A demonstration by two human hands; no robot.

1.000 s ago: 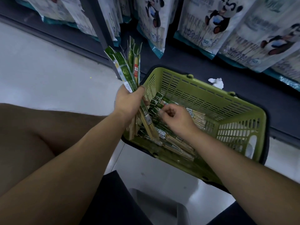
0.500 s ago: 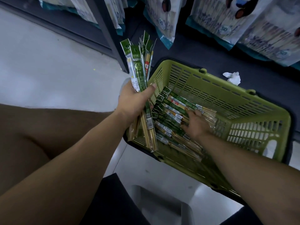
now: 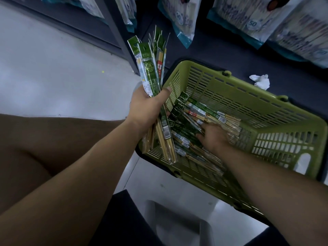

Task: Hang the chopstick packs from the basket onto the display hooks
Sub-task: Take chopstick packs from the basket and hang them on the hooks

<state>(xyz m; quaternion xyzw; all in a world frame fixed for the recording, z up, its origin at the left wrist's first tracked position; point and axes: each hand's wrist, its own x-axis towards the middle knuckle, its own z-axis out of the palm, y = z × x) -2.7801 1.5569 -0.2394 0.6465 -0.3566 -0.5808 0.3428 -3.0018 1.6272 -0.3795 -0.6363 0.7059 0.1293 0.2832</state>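
Note:
A green plastic basket stands on the floor against the dark shelf base. Inside it lie several chopstick packs with green headers and clear sleeves. My left hand grips an upright bunch of chopstick packs beside the basket's left rim, their green tops pointing up and away. My right hand is down in the basket on the loose packs, fingers spread over them. Whether it holds a pack is hidden by the hand itself.
White and teal bags with "50" labels hang along the top. A crumpled white tissue lies on the dark shelf base behind the basket. A grey upright post stands at the left. My knee fills the lower left.
My right hand has gone from pinching at packs near the basket's left end to lying deeper over the pile. The left hand's bunch has stayed upright.

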